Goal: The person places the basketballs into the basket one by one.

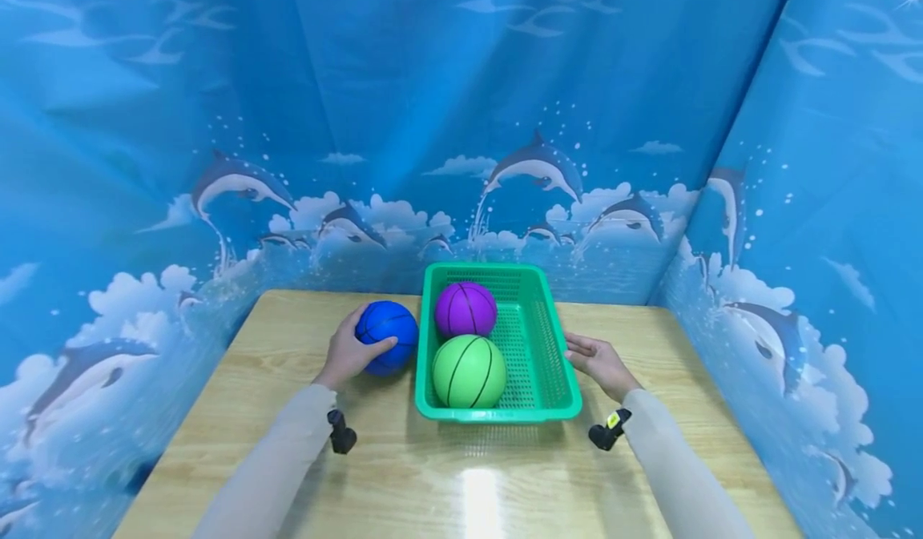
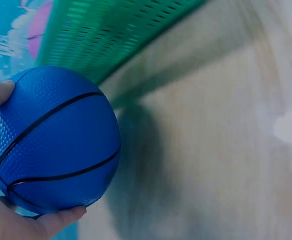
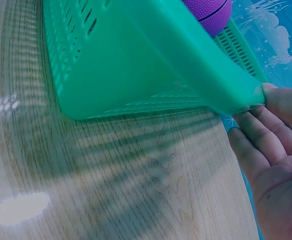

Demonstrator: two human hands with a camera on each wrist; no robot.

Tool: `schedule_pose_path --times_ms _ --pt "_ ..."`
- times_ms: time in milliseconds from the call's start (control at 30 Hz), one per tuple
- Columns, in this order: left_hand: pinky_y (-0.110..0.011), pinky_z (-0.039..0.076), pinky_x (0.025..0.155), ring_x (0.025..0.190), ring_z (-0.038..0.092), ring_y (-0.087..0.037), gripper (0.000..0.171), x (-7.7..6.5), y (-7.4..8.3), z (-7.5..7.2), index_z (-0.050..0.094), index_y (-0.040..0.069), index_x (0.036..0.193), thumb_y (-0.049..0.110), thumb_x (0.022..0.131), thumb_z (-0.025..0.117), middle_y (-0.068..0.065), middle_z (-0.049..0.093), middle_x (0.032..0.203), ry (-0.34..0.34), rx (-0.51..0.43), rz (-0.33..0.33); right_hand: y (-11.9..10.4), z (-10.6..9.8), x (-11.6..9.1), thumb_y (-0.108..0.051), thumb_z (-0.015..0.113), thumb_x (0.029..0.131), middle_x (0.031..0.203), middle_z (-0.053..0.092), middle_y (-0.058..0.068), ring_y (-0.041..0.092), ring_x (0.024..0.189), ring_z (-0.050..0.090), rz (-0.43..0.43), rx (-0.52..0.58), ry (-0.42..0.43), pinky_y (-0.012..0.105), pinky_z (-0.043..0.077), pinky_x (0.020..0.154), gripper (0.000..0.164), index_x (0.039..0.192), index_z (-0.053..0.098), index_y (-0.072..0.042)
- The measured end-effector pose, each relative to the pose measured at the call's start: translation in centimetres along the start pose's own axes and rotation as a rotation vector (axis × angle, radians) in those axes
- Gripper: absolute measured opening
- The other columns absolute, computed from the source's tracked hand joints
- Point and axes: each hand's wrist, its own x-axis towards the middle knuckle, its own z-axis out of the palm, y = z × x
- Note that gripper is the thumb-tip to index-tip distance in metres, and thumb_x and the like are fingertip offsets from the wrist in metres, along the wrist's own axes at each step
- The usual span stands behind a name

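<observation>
In the head view, my left hand point(image 1: 351, 352) holds a blue basketball point(image 1: 387, 337) just left of the green basket point(image 1: 497, 416). The left wrist view shows its thumb and fingers point(image 2: 63, 220) spread around the blue basketball point(image 2: 61, 135); whether that ball touches the table I cannot tell. Inside the basket, a purple ball point(image 1: 465, 309) sits at the back left and a light green ball point(image 1: 469, 372) at the front left. Against the basket's right rim point(image 3: 225, 92) rest the fingertips of my right hand point(image 1: 602, 364), its fingers point(image 3: 258, 132) nearly straight.
The basket stands on a light wooden table point(image 1: 404, 475), with a bright reflection near the front. Blue dolphin-printed curtains point(image 1: 433, 82) close off the back and both sides. Small black cameras point(image 1: 342, 432) are strapped at both wrists.
</observation>
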Motion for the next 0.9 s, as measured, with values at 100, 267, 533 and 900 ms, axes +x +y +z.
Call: schedule_pose_path --times_ms 100,267,533,900 --pt "-0.064 0.035 0.103 0.138 0.029 -0.044 0.094 0.4 1.2 -0.7 0.023 0.021 0.154 0.047 0.08 0.075 -0.018 0.024 0.155 0.026 0.003 0.026 -0.1 -0.1 0.0 -0.019 0.054 0.099 0.146 0.04 0.024 0.038 0.132 0.042 -0.01 -0.008 -0.002 0.047 0.039 0.106 0.057 0.148 0.032 -0.001" --pt "-0.063 0.036 0.103 0.138 0.029 -0.044 0.094 1.2 4.8 -1.8 0.023 0.027 0.153 0.048 0.079 0.075 -0.015 0.023 0.156 0.054 -0.025 0.082 -0.2 -0.2 0.0 -0.018 0.055 0.098 0.146 0.04 0.024 0.039 0.132 0.041 -0.016 0.001 -0.002 0.047 0.038 0.106 0.058 0.147 0.032 0.0" --pt "-0.062 0.04 0.099 0.135 0.033 -0.044 0.094 2.3 10.7 -1.4 0.026 0.036 0.151 0.052 0.074 0.077 -0.01 0.026 0.156 0.044 -0.052 0.135 -0.1 -0.1 0.0 -0.017 0.055 0.098 0.146 0.04 0.024 0.038 0.133 0.041 -0.009 0.015 -0.006 0.046 0.038 0.106 0.056 0.147 0.033 -0.001" --pt "-0.059 0.041 0.1 0.135 0.035 -0.041 0.09 2.6 16.3 3.6 0.029 0.037 0.149 0.046 0.075 0.079 -0.004 0.025 0.156 -0.049 -0.09 0.23 0.2 0.0 0.1 -0.015 0.055 0.098 0.145 0.041 0.024 0.038 0.131 0.042 -0.005 0.017 0.007 0.045 0.041 0.105 0.055 0.147 0.034 0.0"
